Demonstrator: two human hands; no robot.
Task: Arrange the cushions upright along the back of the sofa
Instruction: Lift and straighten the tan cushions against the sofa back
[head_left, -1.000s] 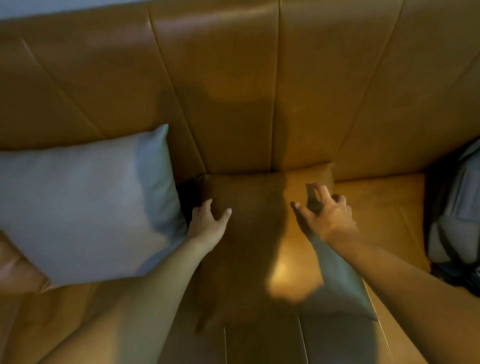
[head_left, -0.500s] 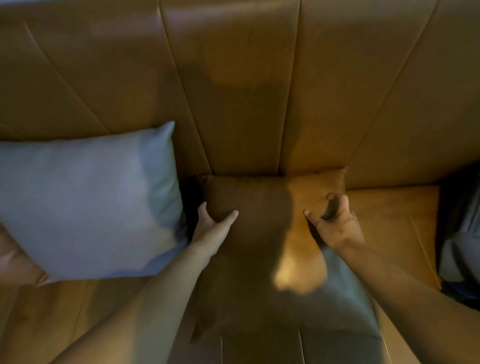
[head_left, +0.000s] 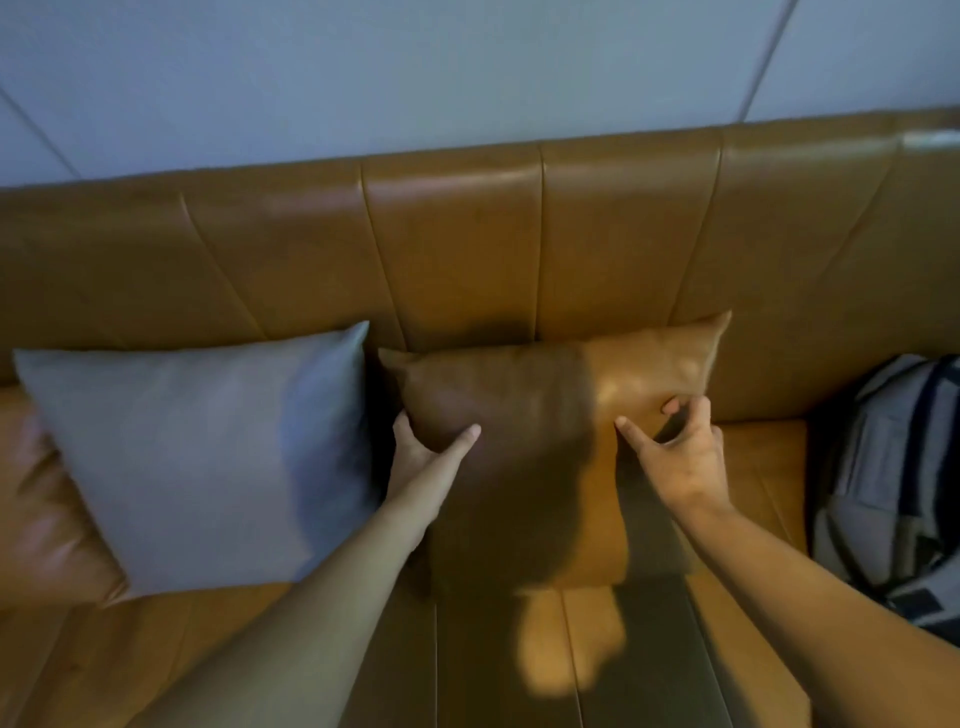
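A tan leather cushion (head_left: 519, 405) leans against the sofa back (head_left: 457, 249) in the middle, its top edge touching the back. My left hand (head_left: 423, 457) grips its left edge, thumb on the front and fingers behind. My right hand (head_left: 680, 457) pinches its right edge between thumb and fingers. A grey cushion (head_left: 197, 457) stands tilted against the back just to the left, touching the tan one. Part of another tan cushion (head_left: 41, 519) shows at the far left, half hidden behind the grey one.
A grey backpack (head_left: 893, 483) with dark straps sits on the seat at the right end. The tan leather seat (head_left: 571, 665) stretches toward me, partly in my shadow. A pale wall (head_left: 467, 67) rises behind the sofa.
The tan cushion has risen from lying flat on the seat to leaning against the back. Both hands have closed on its side edges. My view has tilted upward, bringing the wall into sight.
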